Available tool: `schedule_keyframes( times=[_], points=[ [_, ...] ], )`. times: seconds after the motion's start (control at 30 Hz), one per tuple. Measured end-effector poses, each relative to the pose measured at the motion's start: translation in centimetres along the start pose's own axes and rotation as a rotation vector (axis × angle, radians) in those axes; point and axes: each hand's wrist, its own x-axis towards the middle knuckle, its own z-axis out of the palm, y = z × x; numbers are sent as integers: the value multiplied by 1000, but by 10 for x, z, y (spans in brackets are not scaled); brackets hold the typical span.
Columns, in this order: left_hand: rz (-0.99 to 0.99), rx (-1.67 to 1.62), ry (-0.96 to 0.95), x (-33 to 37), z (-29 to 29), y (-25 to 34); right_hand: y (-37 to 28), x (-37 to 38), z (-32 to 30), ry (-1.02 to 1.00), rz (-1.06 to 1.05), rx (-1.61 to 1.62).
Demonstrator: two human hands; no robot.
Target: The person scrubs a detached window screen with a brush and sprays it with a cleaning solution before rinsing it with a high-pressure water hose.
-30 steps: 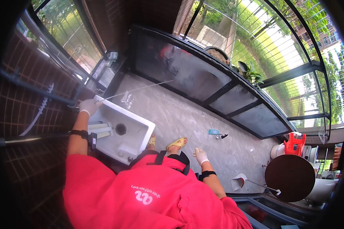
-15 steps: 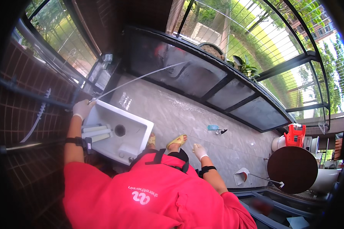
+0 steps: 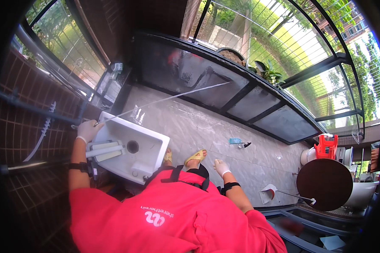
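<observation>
My gloved left hand (image 3: 88, 130) is closed around a small water nozzle (image 3: 96, 124) at the far left corner of a white sink (image 3: 158, 145). Most of the nozzle is hidden by the fingers. From it a thin water jet (image 3: 169, 98) runs right and away, striking a framed glass panel (image 3: 217, 90), which is wet and streaked. A white, flat-headed tool like a mop head (image 3: 105, 150) lies across the left side of the sink. My gloved right hand (image 3: 221, 167) hangs over the floor with curled fingers; nothing shows in it.
Wet grey tiles (image 3: 190, 126) cover the floor. On them lie a blue item (image 3: 235, 141), a black-topped object (image 3: 244, 145) and a long-handled dustpan (image 3: 268, 194). A round brown tabletop (image 3: 324, 184) and a red plastic stool (image 3: 325, 146) stand right. Potted plants (image 3: 268, 72) line the ledge.
My left hand has moved slightly down and left. The jet's far end has shifted right along the glass panel. The flat-headed tool looks turned in the sink. My right hand has barely moved.
</observation>
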Motion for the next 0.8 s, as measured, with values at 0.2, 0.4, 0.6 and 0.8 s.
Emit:
schedule_keyframes(
  times=[0.2,0.4,0.6,0.8],
  points=[
    [59,6,22,7,3,-6,15,25,8,13,-57,-90],
    [34,-32,60,12,5,-4,12,33,10,46,-84,-152],
    [-37,-92,87,21,4,-3,14,33,9,58,-93,-159],
    [-80,-167,95,26,-5,4,20,35,9,63,-84,-162]
  ],
)
